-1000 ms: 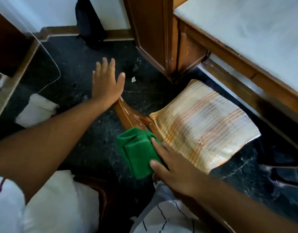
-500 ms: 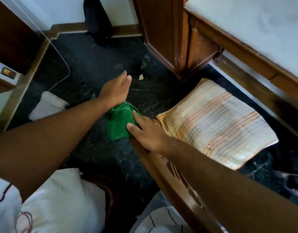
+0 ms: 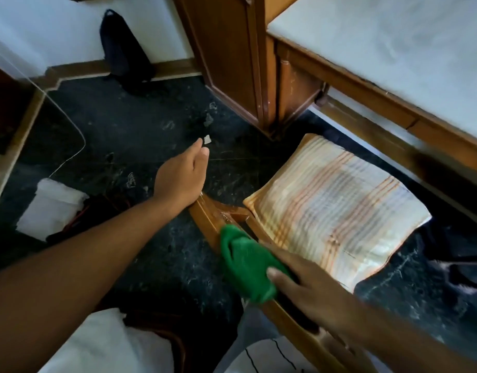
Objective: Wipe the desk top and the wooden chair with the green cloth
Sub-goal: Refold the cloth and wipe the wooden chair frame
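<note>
The wooden chair (image 3: 208,214) stands below me with its curved top rail running from the centre toward the bottom right. A striped cushion (image 3: 336,208) lies on its seat. My right hand (image 3: 310,288) presses the bunched green cloth (image 3: 245,265) onto the top rail. My left hand (image 3: 182,176) rests on the far end of the rail with fingers together and pointing away, holding nothing that I can see. The desk top (image 3: 398,49), pale and bordered in wood, fills the upper right.
A wooden cabinet (image 3: 226,55) stands beside the desk. The floor is dark marble with scraps of litter (image 3: 207,140). A white folded cloth (image 3: 50,208) and a thin cable (image 3: 70,122) lie at the left. A black bag (image 3: 121,49) leans on the wall.
My right hand has slid the green cloth back down the chair's top rail toward me. My left hand stayed at the rail's far end, now clear of the cloth.
</note>
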